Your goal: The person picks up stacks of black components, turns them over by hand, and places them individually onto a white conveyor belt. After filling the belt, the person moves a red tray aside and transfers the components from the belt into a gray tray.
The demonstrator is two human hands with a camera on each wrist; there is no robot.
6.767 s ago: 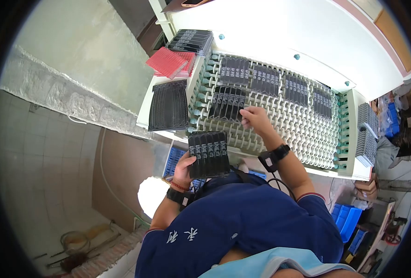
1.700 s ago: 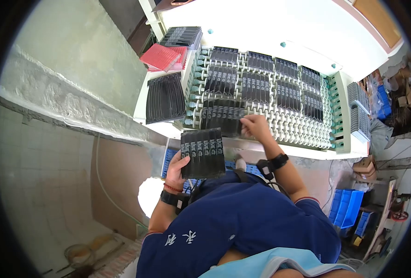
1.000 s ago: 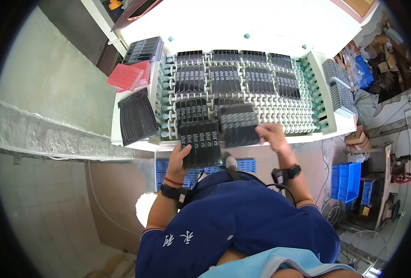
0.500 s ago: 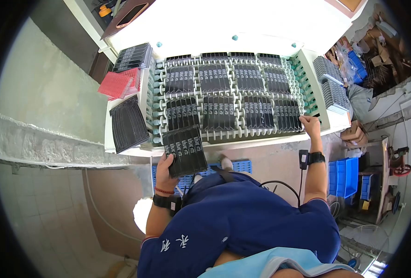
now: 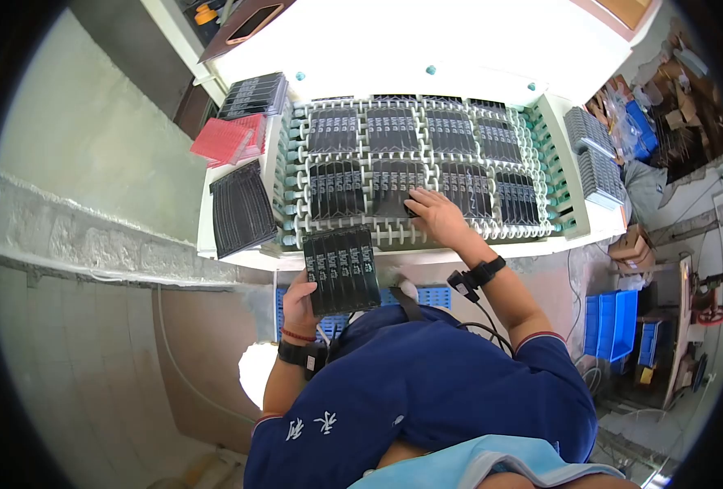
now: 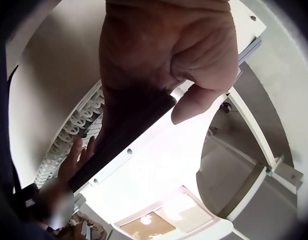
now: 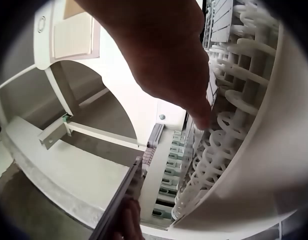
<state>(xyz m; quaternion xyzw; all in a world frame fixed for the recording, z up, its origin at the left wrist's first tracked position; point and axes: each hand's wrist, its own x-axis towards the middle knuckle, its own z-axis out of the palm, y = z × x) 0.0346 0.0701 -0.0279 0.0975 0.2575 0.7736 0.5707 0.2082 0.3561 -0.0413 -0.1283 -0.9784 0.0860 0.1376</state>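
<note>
My left hand (image 5: 299, 303) grips a stack of black printed panels (image 5: 341, 273) by its left edge, thumb on top, in front of the machine's near edge. In the left wrist view the dark stack (image 6: 124, 132) lies edge-on under the left hand (image 6: 169, 50). My right hand (image 5: 439, 216) rests its extended fingers on the right edge of a black panel (image 5: 392, 183) in the front row on the white rollers (image 5: 402, 234). Other panels lie beside it in that row, with another row behind. The right wrist view shows the right hand (image 7: 164, 55) over the rollers.
On the machine's left ledge lie a dark ribbed stack (image 5: 243, 209), red panels (image 5: 223, 140) and a black stack (image 5: 254, 94). Grey stacks (image 5: 598, 171) stand on the right ledge. A phone (image 5: 254, 24) lies at the top; blue crates (image 5: 610, 324) stand at lower right.
Over these frames more panels came onto the rollers, and the rows shifted away from me. Since half a second ago my right hand has left the far-right panel and moved left to the second front panel.
</note>
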